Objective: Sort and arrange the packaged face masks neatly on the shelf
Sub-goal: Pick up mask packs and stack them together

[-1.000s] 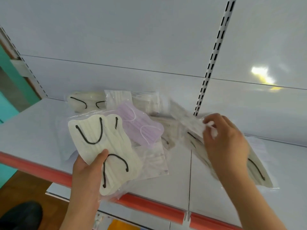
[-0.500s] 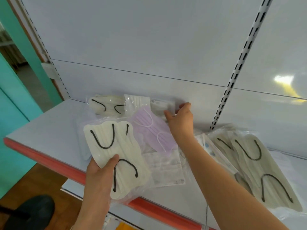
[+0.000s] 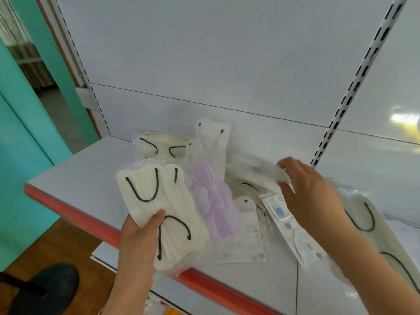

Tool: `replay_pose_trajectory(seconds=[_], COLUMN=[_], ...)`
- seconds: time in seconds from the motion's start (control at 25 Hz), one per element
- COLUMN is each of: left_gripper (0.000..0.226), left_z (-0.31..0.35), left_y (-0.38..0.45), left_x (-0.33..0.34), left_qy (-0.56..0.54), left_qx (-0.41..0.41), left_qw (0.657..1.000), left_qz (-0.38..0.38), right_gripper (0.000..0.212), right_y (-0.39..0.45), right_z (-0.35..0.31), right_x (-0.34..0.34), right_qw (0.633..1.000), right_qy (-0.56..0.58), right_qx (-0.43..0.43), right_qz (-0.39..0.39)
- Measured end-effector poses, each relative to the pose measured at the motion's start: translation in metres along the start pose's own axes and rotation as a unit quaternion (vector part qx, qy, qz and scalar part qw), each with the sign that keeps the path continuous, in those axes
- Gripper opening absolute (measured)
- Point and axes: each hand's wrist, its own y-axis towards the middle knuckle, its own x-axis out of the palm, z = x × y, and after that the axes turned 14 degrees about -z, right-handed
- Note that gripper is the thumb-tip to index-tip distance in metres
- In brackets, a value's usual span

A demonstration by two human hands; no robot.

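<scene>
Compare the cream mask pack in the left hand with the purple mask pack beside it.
The cream mask pack has black ear loops; the purple mask pack has pale loops. The left hand holds the cream pack up, while the purple one lies on the shelf. Both are in clear plastic wrapping.

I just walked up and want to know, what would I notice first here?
Probably the cream mask pack with black loops held in the left hand over the shelf's red edge. Beside it lies a purple mask pack in the jumbled pile, and the right hand grips a blurry clear packet.
</scene>
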Motion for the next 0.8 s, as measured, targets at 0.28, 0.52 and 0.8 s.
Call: replay_pose_trajectory(seconds=[0.28,0.52,0.8], left_gripper=[0.029,0.031,0.029], left_z=[-0.005,0.007,0.012], left_y=[-0.003,-0.014,-0.020], left_x=[0.007,0.000,-0.008], left_qy=[-0.004,-0.022,-0.170], left_qx=[-0.010,-0.017,-0.058], left_qw=[1.000,1.000,0.978], left_qz=[-0.003,-0.001,-0.105], right_gripper=[0.087,0.010,0.028], right_y=[0.020,0.057,-0.010], right_z=[-0.035,-0.067,-0.053], right_x=[0.012,0.031,0.067], right_qw=[0.970,0.945,0.919], right_qy=[0.191,0.300,0.250], right_qx=[0.100,-0.043,-0.304], right_qz=[-0.114,0.121,-0.018])
